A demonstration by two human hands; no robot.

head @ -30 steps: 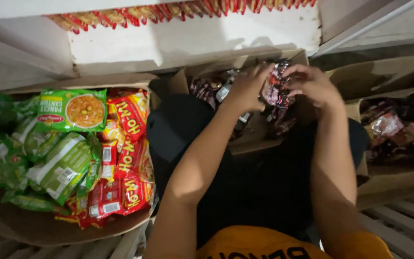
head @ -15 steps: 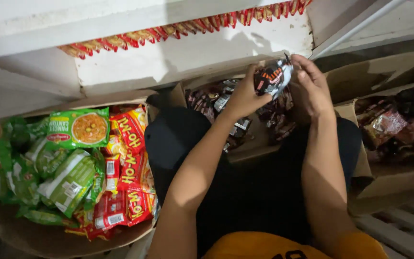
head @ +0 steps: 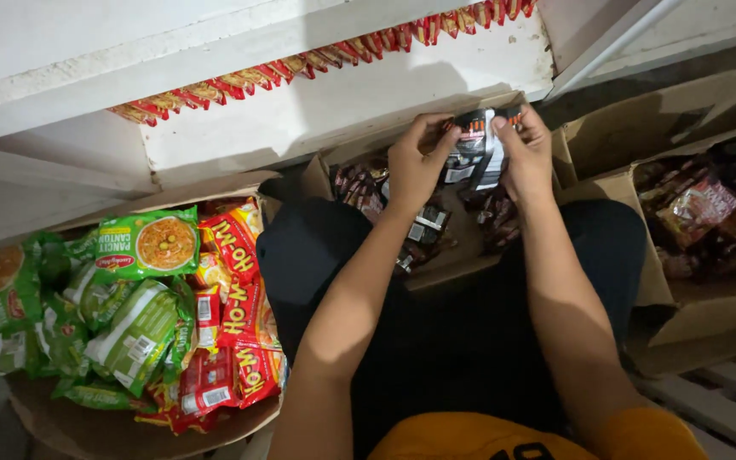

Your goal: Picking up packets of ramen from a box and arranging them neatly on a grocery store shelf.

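Hands: our left hand (head: 415,166) and right hand (head: 526,153) pinch dark sachets (head: 477,149) together above the middle box (head: 445,255).
Left: green and red noodle packets (head: 142,315) in a carton.

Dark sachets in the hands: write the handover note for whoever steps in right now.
Left hand: grips the left edge of a small stack of dark sachets, fingers closed on it.
Right hand: pinches the right edge of the same stack.
The stack is held above the open cardboard box in front of the knees; more dark sachets lie loose inside it.
Done: one bunch gathered and lifted out of the box.
Left: the loose sachets in the box.
Nearby: green and red noodle packs in a box on the left, another carton of snack packs on the right, a row of red packets on the white shelf above.
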